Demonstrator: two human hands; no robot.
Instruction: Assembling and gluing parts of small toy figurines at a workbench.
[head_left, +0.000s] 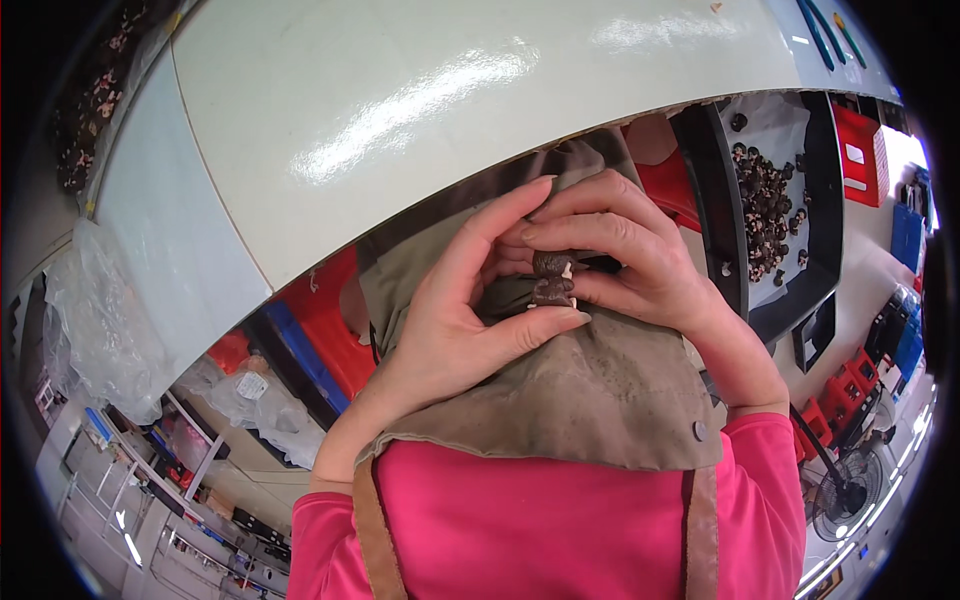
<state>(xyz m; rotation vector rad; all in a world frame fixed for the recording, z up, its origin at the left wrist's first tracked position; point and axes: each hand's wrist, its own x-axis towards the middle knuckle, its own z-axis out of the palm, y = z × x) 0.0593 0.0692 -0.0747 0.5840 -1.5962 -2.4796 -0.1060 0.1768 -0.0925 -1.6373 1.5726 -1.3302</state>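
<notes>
Head view showed both hands raised together in front of the chest, over a grey-brown cloth apron [590, 390] worn above a bright pink long-sleeved top [540, 530].

Left hand [455, 320]: fingers curled, not fully closed. The thumb lay beneath a small dark brown moulded part [552, 279], and the index finger arched over its top. The remaining fingers were folded behind and could not be seen clearly.

Right hand [625, 255]: fingers bent inward and pressed against the same small dark brown moulded part from the right and from above. Both hands therefore pinched the part between their fingertips. The part sat upright between them, just above the apron and clear of the counter. A pale spot showed at its right edge; its exact shape could not be resolved.

Surroundings: a glossy cream-white curved counter [420, 110] filled the upper area of the view. To the right, a black rectangular tray [825, 200] with a pale liner held a heap of many small dark brown pieces [765, 210], well apart from the hands. Red plastic bins [330, 330] stood below the counter edge at left. Crumpled clear plastic bags [100, 320] lay at the far left.
</notes>
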